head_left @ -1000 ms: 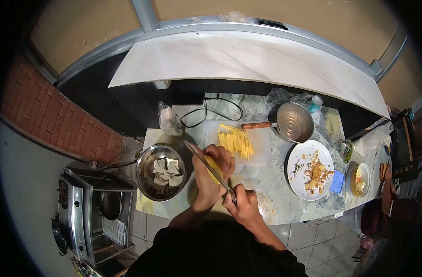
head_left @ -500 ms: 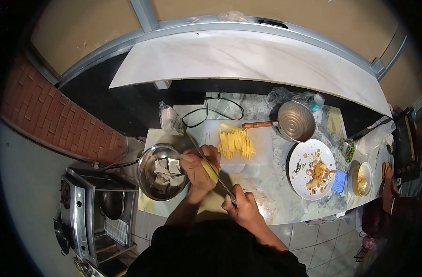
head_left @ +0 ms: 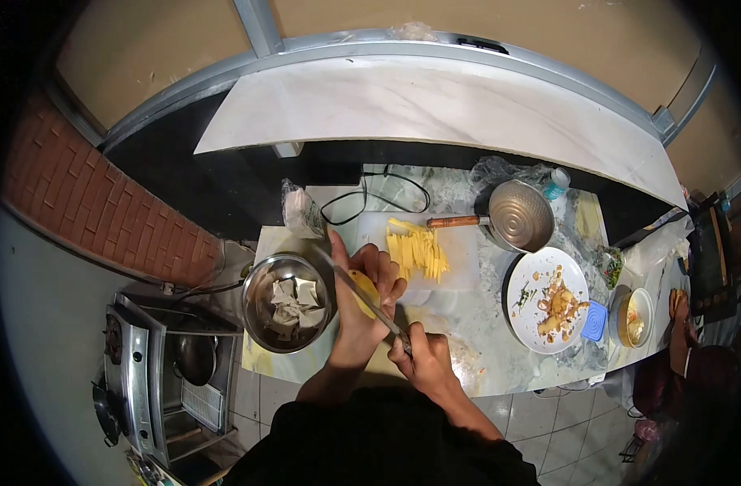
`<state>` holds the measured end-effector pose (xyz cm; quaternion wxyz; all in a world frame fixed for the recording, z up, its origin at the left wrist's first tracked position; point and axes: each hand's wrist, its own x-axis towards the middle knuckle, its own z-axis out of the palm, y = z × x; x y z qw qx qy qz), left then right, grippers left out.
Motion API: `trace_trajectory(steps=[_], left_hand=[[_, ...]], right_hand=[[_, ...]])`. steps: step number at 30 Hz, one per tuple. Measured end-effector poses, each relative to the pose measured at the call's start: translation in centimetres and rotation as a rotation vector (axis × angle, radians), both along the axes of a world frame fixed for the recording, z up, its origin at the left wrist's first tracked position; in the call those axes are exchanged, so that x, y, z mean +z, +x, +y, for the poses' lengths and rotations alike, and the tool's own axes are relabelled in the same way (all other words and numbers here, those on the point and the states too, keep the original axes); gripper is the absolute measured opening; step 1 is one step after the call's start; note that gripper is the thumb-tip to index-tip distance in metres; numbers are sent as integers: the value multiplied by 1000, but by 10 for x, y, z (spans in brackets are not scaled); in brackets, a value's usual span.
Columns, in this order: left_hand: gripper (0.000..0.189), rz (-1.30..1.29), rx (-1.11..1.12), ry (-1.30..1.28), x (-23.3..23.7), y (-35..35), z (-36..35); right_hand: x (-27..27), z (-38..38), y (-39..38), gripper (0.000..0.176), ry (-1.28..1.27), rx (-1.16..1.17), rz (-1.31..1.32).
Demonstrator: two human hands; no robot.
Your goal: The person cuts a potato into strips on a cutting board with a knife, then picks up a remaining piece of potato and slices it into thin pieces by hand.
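My left hand is palm up with a yellow piece lying in it, its fingers curled around the far side. A knife crosses over that piece; my right hand grips its handle. Left of my left hand is a steel bowl holding pale, thin pieces. Beyond my hands, yellow strips lie on a white cutting board.
A wooden-handled pot stands behind a white plate of scraps. Right of them are a blue lid and a round container. A black cable lies at the back. Another person's arm shows at far right.
My left hand has turned palm up and its fingers have lifted around the yellow piece. The knife's blade has swung a little to the left, while my right hand stays nearly in place.
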<state>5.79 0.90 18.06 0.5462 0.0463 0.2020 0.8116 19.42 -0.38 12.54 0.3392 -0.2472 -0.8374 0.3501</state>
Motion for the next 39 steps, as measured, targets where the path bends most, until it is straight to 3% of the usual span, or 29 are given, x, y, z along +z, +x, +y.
trace_trajectory(steps=[13, 18, 21, 24, 25, 27, 33, 36, 39], left_hand=[[56, 274, 256, -16, -19, -12, -1], [58, 718, 247, 159, -22, -25, -2], [59, 704, 379, 149, -17, -18, 1], [59, 831, 357, 189, -15, -23, 0], [59, 831, 359, 190, -14, -22, 0], [60, 543, 296, 63, -11, -18, 2], [59, 104, 112, -109, 5, 1, 3], [52, 152, 137, -35, -1, -1, -1], [57, 272, 179, -45, -4, -4, 2]], right_hand=[[4, -6, 5, 18, -151, 22, -78], [2, -6, 6, 18, -156, 29, -57], [-1, -7, 6, 17, -206, 46, -58], [-3, -8, 6, 17, -180, 34, -54], [-6, -7, 5, 17, -173, 35, -42], [-8, -6, 3, 17, -164, 33, -28], [-9, 1, 4, 18, -34, -28, -28], [-11, 0, 6, 18, -12, -3, -34], [-8, 0, 8, 17, -25, -9, -88]])
